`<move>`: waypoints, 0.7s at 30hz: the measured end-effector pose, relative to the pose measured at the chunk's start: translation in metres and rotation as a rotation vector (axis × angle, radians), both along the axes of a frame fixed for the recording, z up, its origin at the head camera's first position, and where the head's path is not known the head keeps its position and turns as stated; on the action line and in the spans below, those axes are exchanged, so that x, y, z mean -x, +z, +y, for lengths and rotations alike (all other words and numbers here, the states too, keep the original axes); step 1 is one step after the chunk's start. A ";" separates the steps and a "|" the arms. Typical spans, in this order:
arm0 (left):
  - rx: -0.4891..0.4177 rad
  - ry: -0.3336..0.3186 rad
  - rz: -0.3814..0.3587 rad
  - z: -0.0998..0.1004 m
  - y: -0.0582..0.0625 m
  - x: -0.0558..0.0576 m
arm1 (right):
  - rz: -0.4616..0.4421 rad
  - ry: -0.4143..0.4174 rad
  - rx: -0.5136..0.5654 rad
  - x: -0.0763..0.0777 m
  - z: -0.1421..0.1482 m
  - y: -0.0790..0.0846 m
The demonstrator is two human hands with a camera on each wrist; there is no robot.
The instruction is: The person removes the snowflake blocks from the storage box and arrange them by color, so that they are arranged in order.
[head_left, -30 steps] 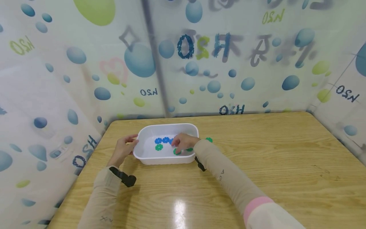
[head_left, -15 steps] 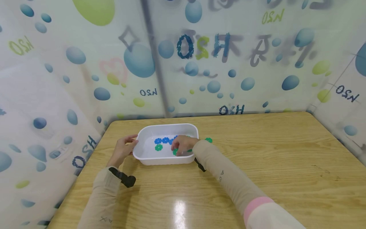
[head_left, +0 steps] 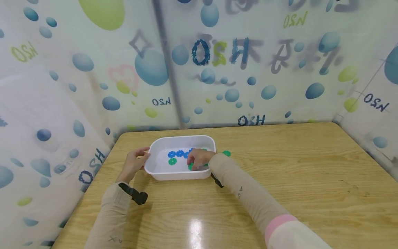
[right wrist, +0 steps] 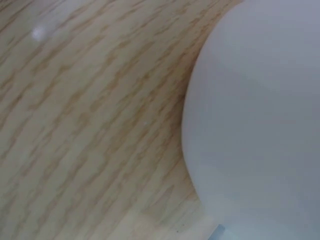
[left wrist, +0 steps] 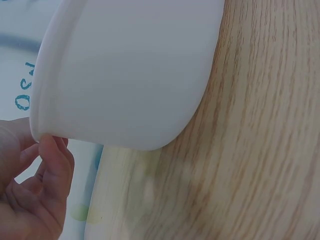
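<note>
A white plastic basin (head_left: 183,175) sits on the wooden table, holding blue flower-shaped discs (head_left: 180,153) in its far half and green ones nearer, such as the green disc (head_left: 172,161) at left. My left hand (head_left: 134,162) pinches the basin's left rim; the left wrist view shows thumb and fingers (left wrist: 56,160) at its corner. Inside the basin, my right hand (head_left: 200,157) reaches down over the right side, fingertips bent around another green flower-shaped disc (head_left: 190,167), partly hidden. The right wrist view has only the basin's outer wall (right wrist: 255,125) and table, no hand.
One green flower-shaped disc (head_left: 226,153) lies on the table (head_left: 295,166) just right of the basin. A patterned curtain (head_left: 264,69) stands behind the table's far edge and along the sides.
The right fingers have drawn together around the near green disc, which has shifted slightly left. The left hand and the basin have stayed in place.
</note>
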State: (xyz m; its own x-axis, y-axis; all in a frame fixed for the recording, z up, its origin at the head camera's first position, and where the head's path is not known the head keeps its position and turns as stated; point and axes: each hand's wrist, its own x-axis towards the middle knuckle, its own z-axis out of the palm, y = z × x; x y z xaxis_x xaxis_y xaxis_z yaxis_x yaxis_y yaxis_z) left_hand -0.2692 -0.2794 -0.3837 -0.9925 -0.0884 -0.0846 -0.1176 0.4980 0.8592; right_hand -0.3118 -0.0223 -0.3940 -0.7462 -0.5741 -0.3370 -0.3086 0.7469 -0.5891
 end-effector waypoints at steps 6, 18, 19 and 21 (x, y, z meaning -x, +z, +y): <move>0.003 0.006 -0.003 0.000 0.000 0.000 | 0.007 0.001 -0.017 0.001 0.000 -0.002; -0.013 0.001 -0.001 0.001 0.001 -0.001 | -0.017 -0.021 0.016 0.005 -0.001 -0.008; -0.014 -0.001 0.001 0.001 0.001 -0.001 | -0.023 -0.028 0.010 0.005 -0.001 -0.007; -0.016 -0.006 -0.001 0.001 0.002 -0.001 | -0.029 -0.037 0.003 0.005 -0.001 -0.006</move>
